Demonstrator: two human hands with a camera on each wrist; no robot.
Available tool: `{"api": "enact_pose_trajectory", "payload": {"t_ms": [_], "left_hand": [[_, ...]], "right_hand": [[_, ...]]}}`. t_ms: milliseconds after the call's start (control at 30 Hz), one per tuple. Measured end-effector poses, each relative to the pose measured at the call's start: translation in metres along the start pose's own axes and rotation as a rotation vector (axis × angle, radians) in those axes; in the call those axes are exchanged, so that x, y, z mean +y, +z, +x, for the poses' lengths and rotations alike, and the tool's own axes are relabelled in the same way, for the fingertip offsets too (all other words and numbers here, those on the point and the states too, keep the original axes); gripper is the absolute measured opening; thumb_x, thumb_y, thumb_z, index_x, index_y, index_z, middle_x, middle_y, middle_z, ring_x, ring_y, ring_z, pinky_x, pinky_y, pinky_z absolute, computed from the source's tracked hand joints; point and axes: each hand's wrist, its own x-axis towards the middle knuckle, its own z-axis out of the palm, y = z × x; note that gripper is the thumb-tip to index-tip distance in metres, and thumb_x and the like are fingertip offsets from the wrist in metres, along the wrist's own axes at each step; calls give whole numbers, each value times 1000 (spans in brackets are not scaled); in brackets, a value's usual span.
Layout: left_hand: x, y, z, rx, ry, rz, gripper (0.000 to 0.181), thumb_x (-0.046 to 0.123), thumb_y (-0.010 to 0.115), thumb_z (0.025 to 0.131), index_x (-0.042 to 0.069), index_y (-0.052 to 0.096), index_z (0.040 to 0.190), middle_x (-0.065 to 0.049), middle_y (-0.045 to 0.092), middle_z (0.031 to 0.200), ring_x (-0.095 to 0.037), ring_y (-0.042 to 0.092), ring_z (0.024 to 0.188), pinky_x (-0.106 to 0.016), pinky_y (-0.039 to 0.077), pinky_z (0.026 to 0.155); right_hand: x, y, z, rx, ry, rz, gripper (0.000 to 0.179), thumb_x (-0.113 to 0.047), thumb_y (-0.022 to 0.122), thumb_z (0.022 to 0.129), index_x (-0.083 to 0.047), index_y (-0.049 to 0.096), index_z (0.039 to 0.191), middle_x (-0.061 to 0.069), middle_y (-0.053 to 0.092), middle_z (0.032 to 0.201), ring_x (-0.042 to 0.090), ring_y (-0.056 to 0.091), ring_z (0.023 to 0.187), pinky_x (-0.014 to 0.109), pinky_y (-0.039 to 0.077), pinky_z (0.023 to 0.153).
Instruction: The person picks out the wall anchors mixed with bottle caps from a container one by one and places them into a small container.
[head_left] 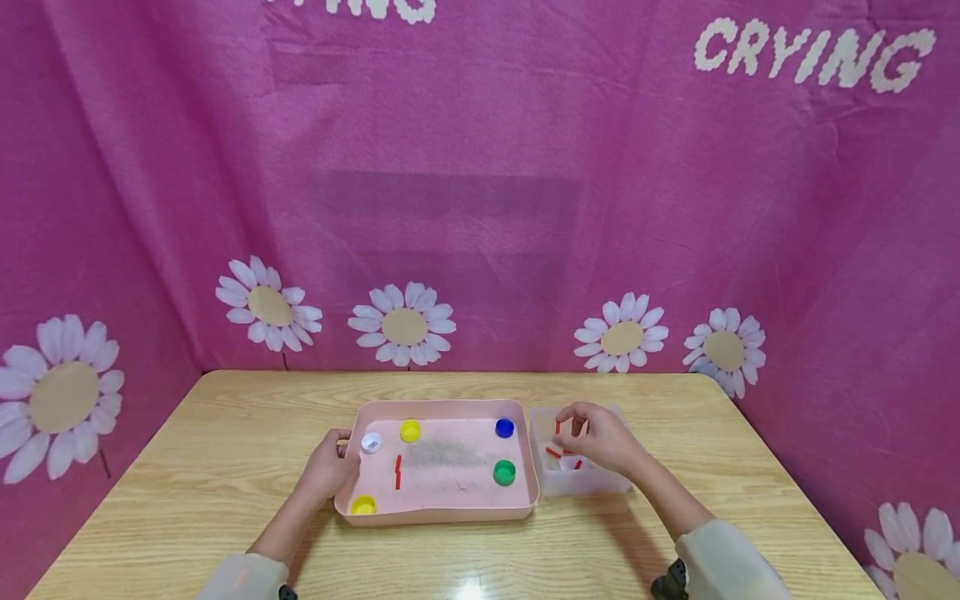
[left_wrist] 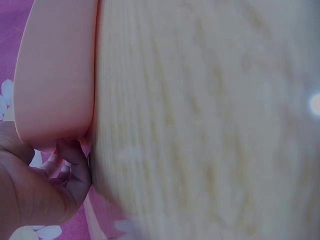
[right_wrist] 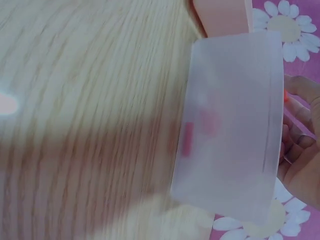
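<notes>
My left hand (head_left: 332, 465) holds the left end of a pink tray (head_left: 435, 515), thumb over the rim and curled fingers at its outer wall. Inside the tray two short red sticks (head_left: 398, 479) lie end to end, left of the middle. At the right, my right hand (head_left: 600, 437) is over a translucent plastic box (head_left: 588, 483). Between its thumb and fingertips it pinches a small red stick (head_left: 557, 427), which shows as a bright spot in the right wrist view. Several more red sticks (head_left: 553, 452) lie in the box, blurred through its wall in that view.
Round caps stand in the tray: white (head_left: 371, 442), a yellow cap (head_left: 410, 431) at the back, another yellow cap (head_left: 363, 505) in front, a blue cap (head_left: 505, 428) and a green cap (head_left: 504, 473). The wooden table (head_left: 465, 558) meets a pink flowered curtain (head_left: 480, 250) behind.
</notes>
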Motion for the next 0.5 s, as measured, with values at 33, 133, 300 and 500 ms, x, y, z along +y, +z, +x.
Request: {"api": "enact_pose_trajectory", "payload": {"t_ms": [33,133,300,500], "left_hand": [[0,0,0,0,0,1,44,6,47,87,-4,39,128,-23,56,104,-26,58,86,-30,51,69],[1,0,0,0,-1,3,44,6,47,87,-4,39,128,-22,56,103,-25,57,85,-29,51,67],[0,-1,-1,2,13,1,43,5,47,86,-5,39,128,-21,56,100,-24,57,83,-28,50,65],[0,0,-1,4,26,1,43,5,47,86,-6,39,127,-20,56,97,-24,56,82,-27,49,64]], "right_hand": [[2,-1,-1,-1,-3,1,27,-22,73,78,-6,65,99,1,55,71,9,44,54,23,39,46],[7,-3,-3,-9,-16,-10,26,-20,73,78,-5,65,98,1,55,70,8,42,53,22,38,46],[13,-5,-7,-27,-32,-30,24,-15,73,77,-3,65,96,1,54,71,10,43,57,22,38,49],[16,-5,-9,-52,-10,-63,26,-16,73,76,-2,64,96,2,53,72,13,45,62,22,38,51]]}}
